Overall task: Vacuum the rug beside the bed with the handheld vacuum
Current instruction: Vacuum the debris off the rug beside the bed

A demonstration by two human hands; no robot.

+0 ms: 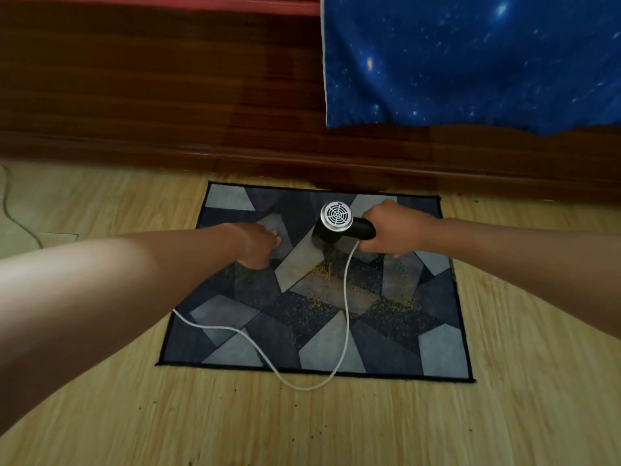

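Home bedroom. Dark wooden bed frame point(161, 79) runs along the far side, blue starry sheet point(470, 62) draped over it. Pale wood-grain floor point(302, 428); small geometric rug point(386, 348) lies just beside the bed.

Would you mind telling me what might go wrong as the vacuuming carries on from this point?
1. The white cord trails from the vacuum, gripped by the right hand, straight across the yellow crumbs. Pulling the vacuum back may snag the cord or sweep the grit around.
2. The left hand rests on the rug beside the vacuum. If it lifts, the rug might shift or bunch under suction.
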